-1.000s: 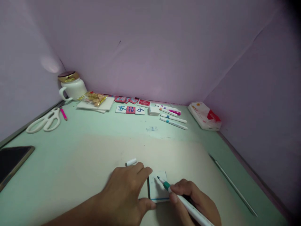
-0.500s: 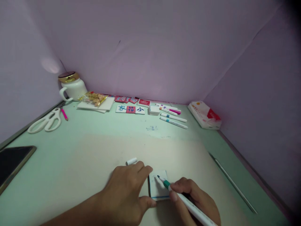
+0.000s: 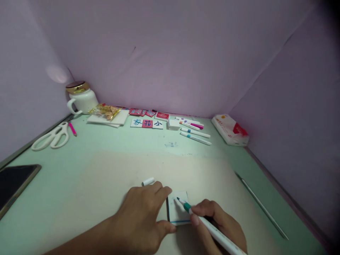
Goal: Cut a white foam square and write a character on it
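Note:
A small square white card [image 3: 178, 211] lies in front of me, with a blue line along its lower edge and faint marks on its face. My left hand [image 3: 145, 212] holds it steady, index fingertip at its upper left corner and thumb at the lower left. Closed around a white marker [image 3: 212, 228] with a green collar, my right hand [image 3: 225, 223] keeps the dark tip at the upper middle of the card. Just beyond my left knuckles lies a white marker cap [image 3: 148, 181].
Along the back stand a white mug [image 3: 83, 99], lettered cards [image 3: 147, 123], a white card stack [image 3: 173, 124], several markers [image 3: 195, 132] and a tissue pack [image 3: 231, 130]. Scissors [image 3: 54, 136] and a phone [image 3: 17, 184] lie left; a thin silver rod [image 3: 261, 205] lies right.
The view has shifted very slightly. Both hands, the card and the marker keep nearly the same positions, with the marker tip still at the card.

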{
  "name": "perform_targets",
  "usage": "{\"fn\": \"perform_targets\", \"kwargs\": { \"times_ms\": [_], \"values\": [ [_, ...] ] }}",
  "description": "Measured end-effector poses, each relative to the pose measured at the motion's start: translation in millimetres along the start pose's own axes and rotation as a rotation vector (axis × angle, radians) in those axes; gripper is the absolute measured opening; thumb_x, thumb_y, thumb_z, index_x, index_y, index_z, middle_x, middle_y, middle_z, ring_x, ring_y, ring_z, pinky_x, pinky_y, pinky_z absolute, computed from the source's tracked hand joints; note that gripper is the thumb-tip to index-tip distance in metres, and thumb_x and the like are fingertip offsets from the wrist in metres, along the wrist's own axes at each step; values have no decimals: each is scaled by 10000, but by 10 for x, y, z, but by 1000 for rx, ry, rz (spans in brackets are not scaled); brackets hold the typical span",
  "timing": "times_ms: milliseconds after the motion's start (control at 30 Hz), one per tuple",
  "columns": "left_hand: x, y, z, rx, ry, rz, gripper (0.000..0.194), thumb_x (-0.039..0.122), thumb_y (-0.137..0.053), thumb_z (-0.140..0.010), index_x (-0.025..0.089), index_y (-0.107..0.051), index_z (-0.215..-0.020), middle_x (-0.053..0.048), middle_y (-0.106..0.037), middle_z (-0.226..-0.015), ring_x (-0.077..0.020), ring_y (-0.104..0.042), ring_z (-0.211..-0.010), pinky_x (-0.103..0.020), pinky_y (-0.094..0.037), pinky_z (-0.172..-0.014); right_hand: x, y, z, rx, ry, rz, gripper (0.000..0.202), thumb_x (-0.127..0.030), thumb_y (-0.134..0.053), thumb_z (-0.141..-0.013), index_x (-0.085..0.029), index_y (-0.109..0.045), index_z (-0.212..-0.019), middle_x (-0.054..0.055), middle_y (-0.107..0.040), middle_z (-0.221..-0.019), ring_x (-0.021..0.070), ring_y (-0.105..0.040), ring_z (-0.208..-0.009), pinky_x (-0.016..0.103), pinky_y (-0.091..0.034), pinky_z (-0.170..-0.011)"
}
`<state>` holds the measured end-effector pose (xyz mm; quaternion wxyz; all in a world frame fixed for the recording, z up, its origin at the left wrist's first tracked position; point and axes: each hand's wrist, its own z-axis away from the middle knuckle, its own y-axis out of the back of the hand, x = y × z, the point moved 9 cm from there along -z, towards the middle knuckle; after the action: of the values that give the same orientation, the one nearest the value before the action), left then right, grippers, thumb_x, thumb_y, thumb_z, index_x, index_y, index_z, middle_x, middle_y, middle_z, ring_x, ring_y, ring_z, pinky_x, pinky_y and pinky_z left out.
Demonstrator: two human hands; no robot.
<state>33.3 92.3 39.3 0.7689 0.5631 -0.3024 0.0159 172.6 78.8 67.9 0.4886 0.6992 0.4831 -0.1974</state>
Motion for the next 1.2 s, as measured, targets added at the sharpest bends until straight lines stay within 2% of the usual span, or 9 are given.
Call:
{"fn": "perform_targets", "kwargs": {
  "times_ms": [233,467,667,867,1033,1200],
  "values": [
    [-11,-8,19,14,3,-6,455,382,-644,-754,221,-519,-1161,-58,-605,-977,-267,-594,-855,-393,-457,-674,57,-28,25,-24,-28,22,68,-231,-533,-881,-251,-540,-816,-61,-592,-573,111,-553,-442,187,-401,-419],
    [-15,-12,23,22,4,-4,469,379,-648,-754,221,-514,-1176,-55,-604,-977,-271,-596,-858,-402,-460,-686,45,-3,44,14,-57,46,91,-272,-540,-873,-246,-562,-789,-53,-591,-567,111,-544,-436,197,-398,-421],
    [-7,-10,18,26,-4,-12,482,391,-651,-756,222,-508,-1185,-59,-609,-986,-271,-597,-865,-397,-463,-694,-20,10,1,17,20,15,56,-223,-553,-856,-248,-556,-806,-68,-582,-550,99,-533,-399,182,-386,-388],
    [-13,-10,21,24,6,-15,456,393,-644,-755,225,-519,-1159,-52,-610,-962,-262,-594,-842,-384,-456,-673,-8,10,6,22,27,-1,67,-221,-561,-853,-238,-559,-788,-61,-577,-541,98,-525,-392,181,-377,-380],
    [-24,-10,18,30,8,-14,466,402,-647,-754,231,-517,-1167,-51,-616,-963,-257,-595,-846,-375,-454,-679,34,21,20,39,-51,34,102,-266,-559,-855,-228,-578,-763,-38,-604,-555,117,-547,-419,202,-398,-403],
    [-18,1,8,22,13,-23,448,401,-642,-758,232,-519,-1154,-54,-617,-984,-261,-596,-861,-384,-463,-705,-29,38,47,75,19,110,89,-258,-554,-858,-223,-575,-779,-20,-635,-569,123,-576,-414,204,-405,-392]
  ]
}}
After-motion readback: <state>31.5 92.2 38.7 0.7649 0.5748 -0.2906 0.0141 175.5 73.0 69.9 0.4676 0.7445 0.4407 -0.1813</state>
